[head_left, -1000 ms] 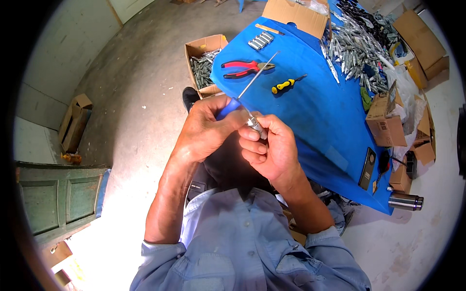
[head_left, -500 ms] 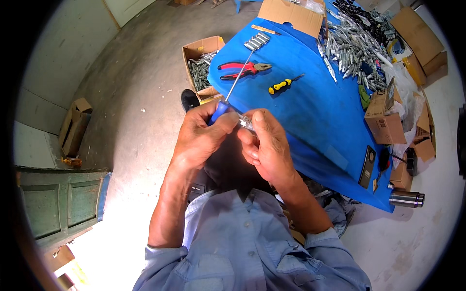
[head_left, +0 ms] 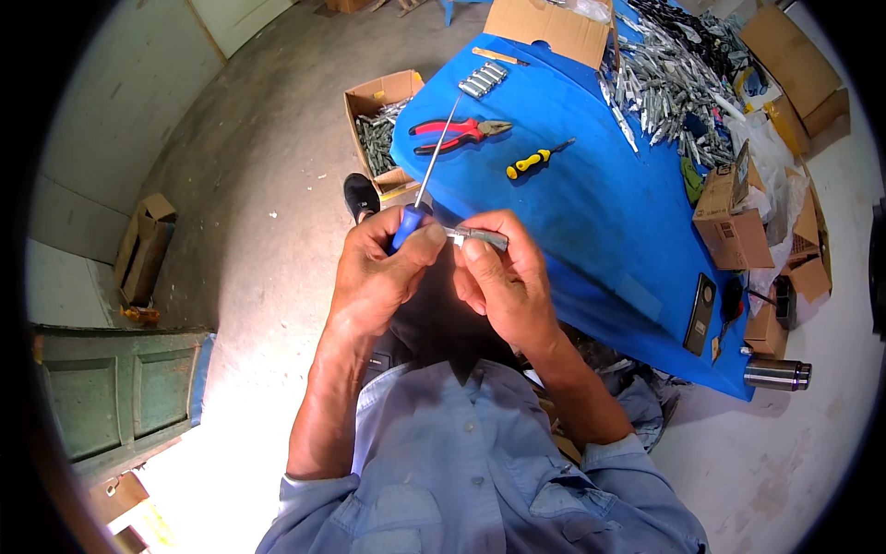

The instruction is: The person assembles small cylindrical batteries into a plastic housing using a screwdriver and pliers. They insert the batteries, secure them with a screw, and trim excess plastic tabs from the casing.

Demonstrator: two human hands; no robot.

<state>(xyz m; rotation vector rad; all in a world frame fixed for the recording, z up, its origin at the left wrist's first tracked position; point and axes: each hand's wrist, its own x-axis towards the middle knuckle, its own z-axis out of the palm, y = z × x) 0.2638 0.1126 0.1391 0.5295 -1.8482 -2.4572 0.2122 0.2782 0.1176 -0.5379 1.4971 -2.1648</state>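
In front of my body, my left hand (head_left: 374, 277) is closed round the blue handle of a screwdriver (head_left: 407, 227), whose thin shaft points up and away over the table edge. A short grey metal cylinder with a bright, narrower end (head_left: 489, 238) lies in the fingers of my right hand (head_left: 508, 282). Its bright end meets my left thumb, so both hands nearly touch there. On the blue-covered table (head_left: 591, 203) beyond lie red-handled pliers (head_left: 461, 132), a yellow-and-black screwdriver (head_left: 528, 165) and a row of several metal cylinders (head_left: 483, 79).
A wooden-handled tool (head_left: 499, 56) lies near the open carton (head_left: 544, 30) at the back. Metal parts are heaped (head_left: 664, 92) at the far right. A floor box (head_left: 383, 89) holds more. A phone (head_left: 700, 314) and a steel flask (head_left: 778, 374) sit by the right edge.
My right fingers have shifted and turned the metal cylinder, so more of its grey body shows. The blue screwdriver has tipped a little more upright and moved slightly left.
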